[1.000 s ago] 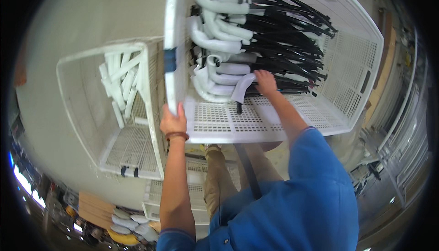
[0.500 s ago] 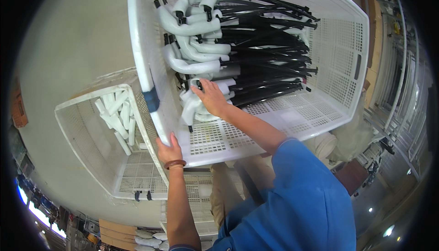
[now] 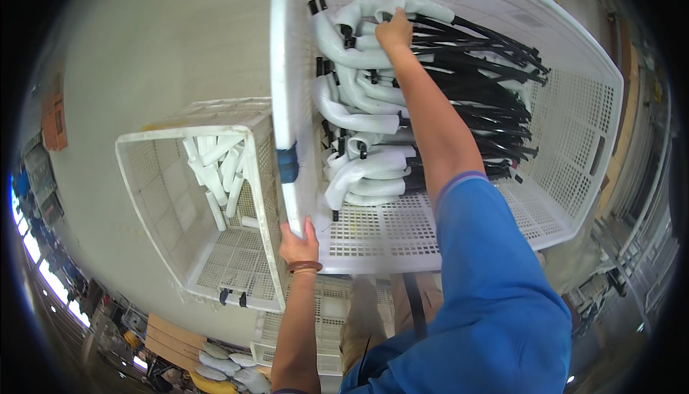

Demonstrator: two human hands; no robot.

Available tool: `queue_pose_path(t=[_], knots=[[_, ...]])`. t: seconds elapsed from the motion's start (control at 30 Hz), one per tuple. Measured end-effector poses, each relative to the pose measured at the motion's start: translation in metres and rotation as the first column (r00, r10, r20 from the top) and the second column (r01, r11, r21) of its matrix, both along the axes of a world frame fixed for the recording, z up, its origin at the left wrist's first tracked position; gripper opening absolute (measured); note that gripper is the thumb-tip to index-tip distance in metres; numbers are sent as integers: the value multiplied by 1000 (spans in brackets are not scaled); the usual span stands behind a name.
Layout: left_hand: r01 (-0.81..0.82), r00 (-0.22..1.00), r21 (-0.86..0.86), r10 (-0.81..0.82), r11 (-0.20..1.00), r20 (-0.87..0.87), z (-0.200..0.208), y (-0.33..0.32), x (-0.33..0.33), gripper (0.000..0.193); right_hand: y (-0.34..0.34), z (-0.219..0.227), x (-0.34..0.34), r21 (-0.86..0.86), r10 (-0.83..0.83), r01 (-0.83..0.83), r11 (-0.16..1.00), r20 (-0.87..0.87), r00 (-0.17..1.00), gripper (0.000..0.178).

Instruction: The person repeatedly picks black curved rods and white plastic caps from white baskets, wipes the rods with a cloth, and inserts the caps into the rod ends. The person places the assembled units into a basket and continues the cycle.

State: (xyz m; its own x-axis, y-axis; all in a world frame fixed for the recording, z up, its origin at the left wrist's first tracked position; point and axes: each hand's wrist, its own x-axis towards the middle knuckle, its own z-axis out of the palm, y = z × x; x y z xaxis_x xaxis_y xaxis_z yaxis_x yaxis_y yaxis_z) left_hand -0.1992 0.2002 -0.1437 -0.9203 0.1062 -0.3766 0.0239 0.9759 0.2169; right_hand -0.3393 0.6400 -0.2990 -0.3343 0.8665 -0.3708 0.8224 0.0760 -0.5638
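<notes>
A large white plastic basket point(image 3: 284, 78) stands before me, holding a pile of bent black metal tubes point(image 3: 466, 82) whose curved ends are wrapped in white foam. My left hand point(image 3: 299, 243), a brown bracelet at its wrist, is closed on the basket's rim at the near left corner. Toward the far side of the pile, my right hand point(image 3: 394, 32) has its fingers curled round a foam-wrapped tube point(image 3: 430, 9). Its fingertips are partly hidden. Nearest me in the pile lie more foam-wrapped curved ends point(image 3: 373, 171).
Left of the large basket is a smaller white basket point(image 3: 128, 179) with several short white foam tubes point(image 3: 228, 168) inside. An orange crate point(image 3: 54, 125) sits farther left. Metal racks or tubing point(image 3: 649, 200) line the right side. White sacks point(image 3: 222, 364) lie at the lower left.
My right hand has moved from the near foam-wrapped ends to the far side of the pile. My left hand keeps hold of the rim. The view has shifted, so the baskets appear farther right.
</notes>
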Motion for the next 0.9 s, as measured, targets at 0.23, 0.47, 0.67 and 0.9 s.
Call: queue_pose_path(t=[0.23,0.47,0.67,0.9], knots=[[52,997,43,-49,998,-53,-7,-8,3,43,-71,71,-87,-65,286,-298,952,-146,947,53],[62,995,22,-60,998,-78,-7,-8,1,43,-76,42,-25,172,530,-506,845,-142,836,67],[68,993,28,-65,997,-94,-9,-9,3,44,-76,17,-26,-29,438,-437,899,49,897,72],[75,992,24,-72,997,-103,-14,-15,6,44,-74,18,-16,19,577,-579,815,71,814,79]])
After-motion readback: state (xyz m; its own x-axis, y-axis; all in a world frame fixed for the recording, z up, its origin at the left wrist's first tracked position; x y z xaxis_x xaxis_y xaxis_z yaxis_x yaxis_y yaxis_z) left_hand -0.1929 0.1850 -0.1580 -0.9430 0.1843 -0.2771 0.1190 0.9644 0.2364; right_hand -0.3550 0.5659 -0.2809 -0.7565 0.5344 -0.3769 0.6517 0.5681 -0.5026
